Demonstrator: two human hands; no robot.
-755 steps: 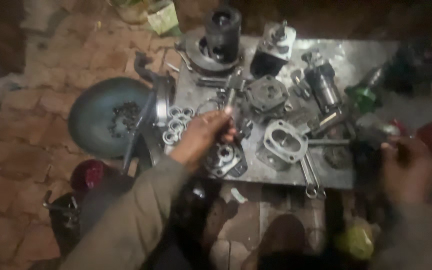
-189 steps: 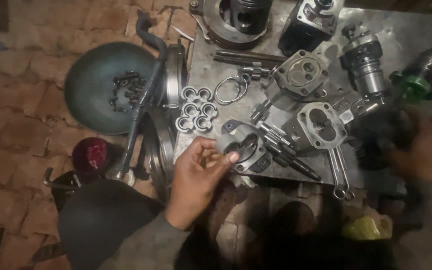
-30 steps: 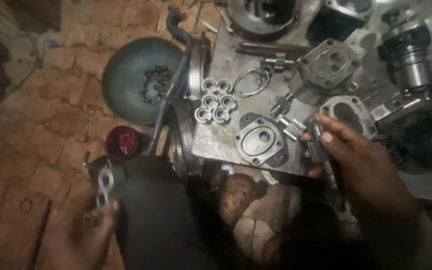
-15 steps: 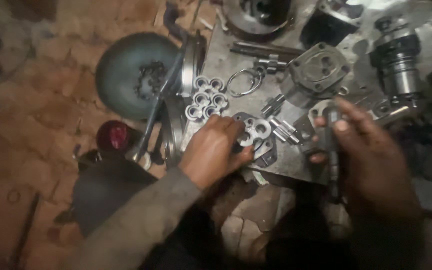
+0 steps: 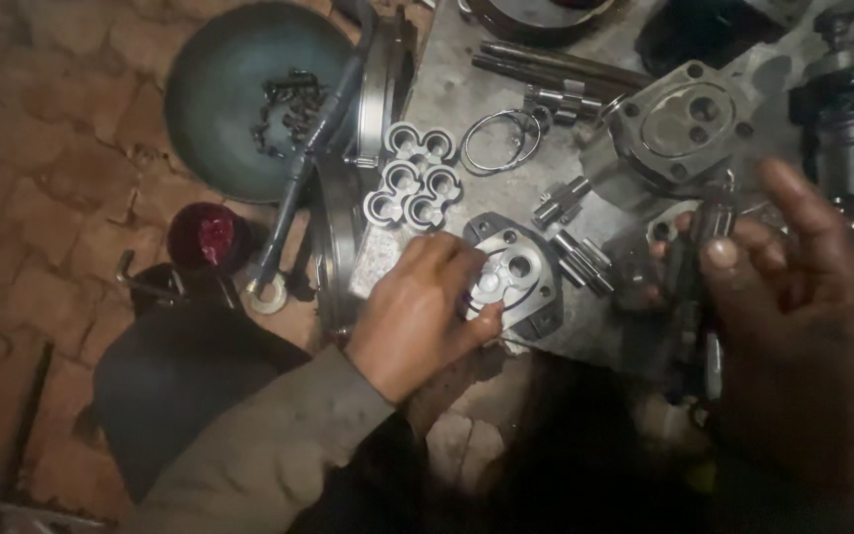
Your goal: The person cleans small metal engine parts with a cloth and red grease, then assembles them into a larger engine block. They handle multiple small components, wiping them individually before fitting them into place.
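metal plate [image 5: 467, 94]: pump cover [image 5: 511, 277], bushings [image 5: 412, 178], ring [image 5: 496, 140] | brick floor [image 5: 42, 119]: bowl [image 5: 219, 89]
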